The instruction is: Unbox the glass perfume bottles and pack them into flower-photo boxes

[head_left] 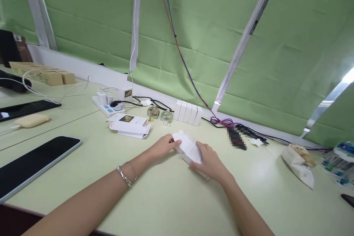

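A small white cardboard box lies on the pale green table in the middle of the view, partly unfolded. My left hand grips its left end with thumb and fingers pinched on the flap. My right hand lies over its right end, fingers curled round the box and hiding part of it. A bracelet sits on my left wrist.
Behind the box: flat white cartons, two small glass bottles, a row of white boxes, a power strip, cables. Left: a dark tablet. Right: a paper bag and a packet.
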`<state>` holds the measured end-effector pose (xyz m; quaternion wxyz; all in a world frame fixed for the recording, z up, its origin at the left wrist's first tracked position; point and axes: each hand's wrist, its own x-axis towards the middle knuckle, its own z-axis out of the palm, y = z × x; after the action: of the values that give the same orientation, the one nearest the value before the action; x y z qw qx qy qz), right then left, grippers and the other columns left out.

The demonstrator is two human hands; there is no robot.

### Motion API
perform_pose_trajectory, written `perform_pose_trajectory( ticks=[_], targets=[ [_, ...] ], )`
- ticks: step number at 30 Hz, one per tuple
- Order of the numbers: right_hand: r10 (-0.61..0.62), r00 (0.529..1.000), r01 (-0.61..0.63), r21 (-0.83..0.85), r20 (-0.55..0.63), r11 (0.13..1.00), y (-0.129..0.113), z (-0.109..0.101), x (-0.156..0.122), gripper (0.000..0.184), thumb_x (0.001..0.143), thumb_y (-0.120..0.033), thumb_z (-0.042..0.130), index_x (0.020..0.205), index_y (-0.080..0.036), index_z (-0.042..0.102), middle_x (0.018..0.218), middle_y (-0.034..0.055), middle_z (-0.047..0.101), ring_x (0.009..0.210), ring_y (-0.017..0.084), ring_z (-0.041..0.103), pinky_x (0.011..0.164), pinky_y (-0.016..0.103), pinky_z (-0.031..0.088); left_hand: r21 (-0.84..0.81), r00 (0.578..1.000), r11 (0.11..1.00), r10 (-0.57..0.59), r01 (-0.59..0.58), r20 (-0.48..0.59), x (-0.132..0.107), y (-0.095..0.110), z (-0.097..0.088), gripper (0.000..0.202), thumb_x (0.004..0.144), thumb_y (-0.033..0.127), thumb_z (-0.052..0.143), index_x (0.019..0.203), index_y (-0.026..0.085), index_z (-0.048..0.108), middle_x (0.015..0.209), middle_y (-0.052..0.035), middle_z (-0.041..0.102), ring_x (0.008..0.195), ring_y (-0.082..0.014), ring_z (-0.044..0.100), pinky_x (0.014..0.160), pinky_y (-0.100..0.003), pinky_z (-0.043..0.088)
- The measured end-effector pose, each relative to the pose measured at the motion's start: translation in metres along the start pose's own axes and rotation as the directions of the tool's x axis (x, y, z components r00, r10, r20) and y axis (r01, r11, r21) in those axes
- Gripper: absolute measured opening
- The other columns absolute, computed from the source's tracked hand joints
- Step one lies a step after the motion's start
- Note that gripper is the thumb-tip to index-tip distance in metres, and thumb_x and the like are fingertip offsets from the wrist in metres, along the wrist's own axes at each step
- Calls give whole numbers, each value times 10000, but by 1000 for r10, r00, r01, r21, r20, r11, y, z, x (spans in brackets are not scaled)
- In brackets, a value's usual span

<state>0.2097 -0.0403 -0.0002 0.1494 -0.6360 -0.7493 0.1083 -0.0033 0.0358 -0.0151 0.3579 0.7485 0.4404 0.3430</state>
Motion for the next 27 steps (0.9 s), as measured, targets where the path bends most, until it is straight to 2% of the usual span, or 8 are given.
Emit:
perform_pose_trajectory(
  ticks=[3, 6, 11, 13, 15, 17, 20, 27],
  targets=[
    [15, 999, -14, -17, 39, 1000, 4, -5, -4, 676, 742, -449, 560, 1340, -183, 388, 1281, 143, 494, 1163, 313, 441, 950, 442, 336, -104, 987, 991, -102, 90, -126, 6, -4, 0, 316, 682, 442, 610, 766, 137, 618, 803, -75, 672, 757, -251, 623, 653, -358, 515],
    [114, 993, -113, -32, 29, 993, 28, -13, -8, 652, 742, -425, 571, 1315, -154, 420, 1263, 162, 507, 1160, 336, 443, 954, 467, 335, -258, 958, 963, -138, 71, -250, 12, -3, -6, 383, 726, 486, 549, 864, 131, 590, 899, -105, 671, 810, -243, 636, 658, -354, 544],
    [40, 965, 32, 267, -260, 963, 36, -6, -4, 571, 785, -419, 542, 1273, -152, 413, 1375, 140, 404, 1314, 280, 293, 1079, 435, 235, -401, 933, 914, -89, -63, -349, 12, 5, -13, 551, 692, 636, 539, 935, 142, 557, 999, -103, 646, 869, -215, 626, 753, -344, 552],
    [59, 952, 121, 543, -302, 831, 22, 4, 1, 570, 801, -446, 526, 1282, -188, 362, 1368, 128, 407, 1236, 245, 420, 1020, 402, 348, -415, 944, 906, -57, -88, -324, 9, 8, -10, 621, 626, 674, 592, 939, 138, 568, 946, -89, 657, 823, -212, 630, 742, -343, 551],
    [57, 968, 161, 779, -244, 606, 4, 15, 4, 582, 791, -494, 539, 1257, -198, 355, 1286, 135, 481, 1056, 224, 566, 890, 376, 458, -416, 957, 904, -26, -101, -290, 6, 11, -7, 675, 579, 687, 628, 961, 133, 579, 888, -75, 665, 793, -215, 629, 720, -340, 545],
    [9, 983, 164, 902, -182, 398, -10, 24, 5, 559, 773, -538, 558, 1185, -190, 409, 1115, 117, 584, 894, 203, 618, 784, 355, 495, -404, 959, 908, -7, -113, -283, 4, 13, -4, 699, 578, 686, 633, 997, 128, 578, 868, -73, 664, 805, -227, 621, 711, -337, 530],
    [-5, 990, 138, 972, -140, 191, -21, 30, 3, 485, 760, -552, 582, 1064, -189, 479, 923, 68, 627, 800, 179, 615, 708, 325, 494, -381, 952, 916, 1, -124, -307, 3, 14, -3, 681, 607, 659, 631, 1031, 130, 555, 883, -79, 653, 834, -239, 607, 703, -328, 509],
    [137, 990, 13, 997, -23, 73, -25, 32, 2, 355, 651, -387, 696, 886, -177, 532, 836, 34, 651, 718, 170, 618, 655, 303, 488, -396, 984, 918, -58, -14, -168, 3, 13, -8, 813, 614, 463, 702, 1277, 173, 333, 937, -47, 601, 729, -174, 614, 662, -291, 489]
  ],
)
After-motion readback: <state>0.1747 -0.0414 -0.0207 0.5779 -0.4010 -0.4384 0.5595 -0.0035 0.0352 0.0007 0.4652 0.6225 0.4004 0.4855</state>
